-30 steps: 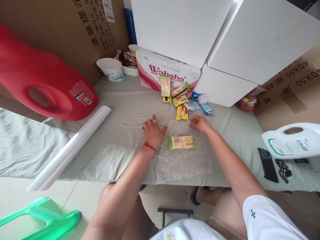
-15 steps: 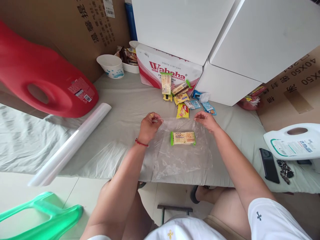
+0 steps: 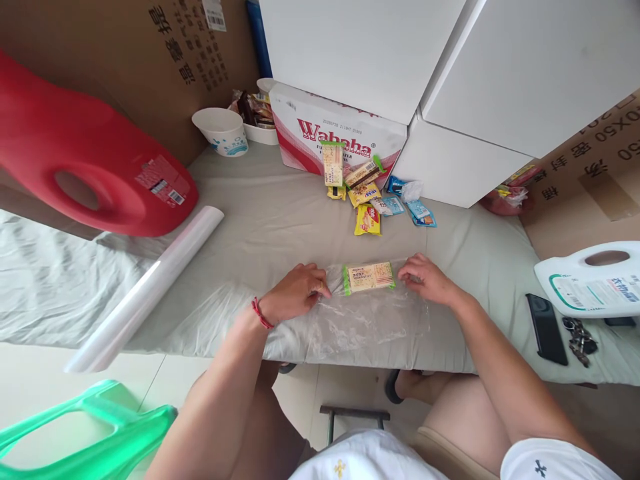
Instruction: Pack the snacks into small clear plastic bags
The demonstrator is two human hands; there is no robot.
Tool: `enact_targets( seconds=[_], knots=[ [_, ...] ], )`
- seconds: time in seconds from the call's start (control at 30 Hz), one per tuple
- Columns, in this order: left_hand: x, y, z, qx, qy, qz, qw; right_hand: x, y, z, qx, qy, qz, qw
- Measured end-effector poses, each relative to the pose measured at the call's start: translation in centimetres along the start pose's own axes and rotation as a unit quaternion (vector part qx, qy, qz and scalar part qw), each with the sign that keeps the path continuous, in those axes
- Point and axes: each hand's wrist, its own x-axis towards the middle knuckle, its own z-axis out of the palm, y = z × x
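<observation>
A soda biscuit pack point(image 3: 370, 277) with green ends lies on a sheet of clear plastic film point(image 3: 360, 323) near the front edge of the cloth-covered surface. At the left end of the pack is my left hand point(image 3: 300, 290), fingers curled and pressed together at the film; what they pinch is too small to make out. My right hand point(image 3: 427, 279) is just off the pack's right end, its fingers bent together at the film's edge. Behind them, several wrapped snacks point(image 3: 367, 219) lie in front of a Wahaha carton point(image 3: 300, 127).
A long film roll point(image 3: 150, 287) and a red jug point(image 3: 100, 153) are at the left. A paper cup point(image 3: 223, 133) stands farther back. At the right are a white bottle point(image 3: 590, 287), a phone point(image 3: 547, 329) and keys point(image 3: 580, 340). White cabinets point(image 3: 350, 53) rise behind.
Both hands have come down toward me and spread slightly apart. The film's far edge has come nearer, now level with the biscuit pack.
</observation>
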Motion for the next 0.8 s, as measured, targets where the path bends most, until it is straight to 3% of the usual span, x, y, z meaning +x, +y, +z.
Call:
enact_targets(
  seconds=[0.1, 0.23, 0.3, 0.4, 0.47, 0.57, 0.63, 0.7, 0.8],
  knots=[
    [-1.1, -0.2, -0.2, -0.034, -0.036, 0.005, 0.999, -1.6, 0.3, 0.8, -0.028, -0.015, 0.004, 0.999],
    [-2.7, 0.1, -1.9, -0.116, -0.014, 0.045, 0.992, -5.1, -1.1, 0.9, -0.016, 0.091, 0.032, 0.995],
    [-2.5, 0.9, -2.4, -0.133, 0.073, 0.059, 0.987, -7.0, -2.6, 1.2, -0.009, 0.118, 0.039, 0.992],
    [-0.4, 2.6, -1.6, -0.12, 0.256, 0.083, 0.956, -9.1, -4.8, 3.2, -0.017, 0.098, 0.026, 0.995],
    [1.6, 3.6, -0.1, -0.075, 0.29, 0.121, 0.946, -9.8, -5.9, 5.1, -0.035, 0.1, 0.018, 0.994],
    [4.3, 4.0, 2.5, 0.017, 0.247, 0.112, 0.962, -9.7, -6.7, 7.1, -0.05, 0.142, 0.005, 0.989],
    [5.3, 3.8, 3.7, 0.064, 0.186, 0.086, 0.977, -9.1, -7.1, 7.0, -0.032, 0.168, -0.005, 0.985],
    [5.5, 3.6, 4.3, 0.092, 0.139, 0.065, 0.984, -8.0, -7.5, 5.7, 0.019, 0.172, -0.003, 0.985],
    [5.3, 3.6, 4.2, 0.109, 0.112, 0.045, 0.987, -5.4, -7.7, 2.6, 0.12, 0.143, 0.048, 0.981]
  ],
)
